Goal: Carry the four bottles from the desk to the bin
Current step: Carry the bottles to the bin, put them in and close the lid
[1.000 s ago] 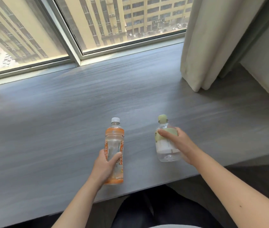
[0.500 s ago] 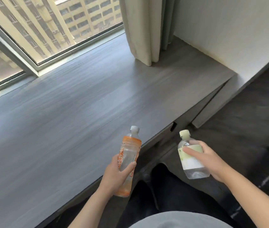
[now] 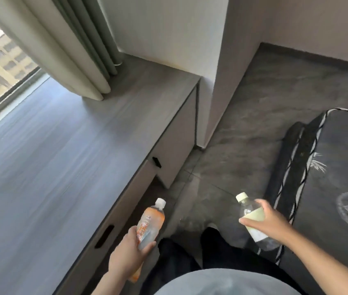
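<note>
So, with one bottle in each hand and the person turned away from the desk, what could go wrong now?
1. The left hand grips the orange-labelled clear plastic bottle low on its body while it tilts, so it might slip.
2. The dark patterned mattress lies close on the right, so the feet could catch its edge.
3. No bin is in view, so the route is uncertain.

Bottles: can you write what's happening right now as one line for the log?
left hand: holds orange-label bottle | right hand: holds green-label bottle | both clear of desk | bin: not in view
</note>
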Motion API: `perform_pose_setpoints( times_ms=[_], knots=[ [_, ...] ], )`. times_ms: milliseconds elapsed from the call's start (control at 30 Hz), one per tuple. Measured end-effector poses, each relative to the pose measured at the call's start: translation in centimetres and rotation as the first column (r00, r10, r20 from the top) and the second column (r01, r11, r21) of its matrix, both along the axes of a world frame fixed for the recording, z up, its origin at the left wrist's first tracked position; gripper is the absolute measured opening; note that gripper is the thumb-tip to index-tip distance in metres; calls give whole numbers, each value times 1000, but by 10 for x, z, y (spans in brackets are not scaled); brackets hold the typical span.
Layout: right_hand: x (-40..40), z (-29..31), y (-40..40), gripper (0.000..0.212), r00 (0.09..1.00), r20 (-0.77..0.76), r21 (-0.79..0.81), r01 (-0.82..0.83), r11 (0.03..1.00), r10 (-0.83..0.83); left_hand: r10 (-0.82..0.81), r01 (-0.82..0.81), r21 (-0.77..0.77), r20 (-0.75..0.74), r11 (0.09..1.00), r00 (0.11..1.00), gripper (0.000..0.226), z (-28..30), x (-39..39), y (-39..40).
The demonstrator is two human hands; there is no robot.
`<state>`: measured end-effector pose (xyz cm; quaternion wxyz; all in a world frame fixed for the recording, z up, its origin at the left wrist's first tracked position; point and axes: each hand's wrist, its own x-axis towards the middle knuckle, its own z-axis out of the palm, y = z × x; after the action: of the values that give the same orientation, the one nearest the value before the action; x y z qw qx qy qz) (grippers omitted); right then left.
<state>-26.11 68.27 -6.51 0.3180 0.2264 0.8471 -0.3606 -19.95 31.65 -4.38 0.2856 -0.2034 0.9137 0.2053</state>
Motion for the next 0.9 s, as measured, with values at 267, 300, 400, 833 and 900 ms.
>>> perform_pose_setpoints(
  times_ms=[267,300,400,833,900],
  knots=[
    [13,-24,71,102,986,29,2,167,986,-167,48,-39,-58,167,998,985,61,-17,-15,30],
    [14,-26,78,102,981,31,-2,193,981,-193,62,-50,-71,184,996,981,63,-18,-19,34],
    [14,-31,93,102,967,67,4,245,969,-245,91,-67,-117,221,991,971,65,-22,-38,44],
    [11,-32,136,101,859,162,200,454,868,-486,-364,360,58,209,931,908,60,-21,-232,113],
    [16,-34,145,72,838,194,198,475,857,-509,-392,402,-8,200,916,898,61,-17,-263,134]
  ],
)
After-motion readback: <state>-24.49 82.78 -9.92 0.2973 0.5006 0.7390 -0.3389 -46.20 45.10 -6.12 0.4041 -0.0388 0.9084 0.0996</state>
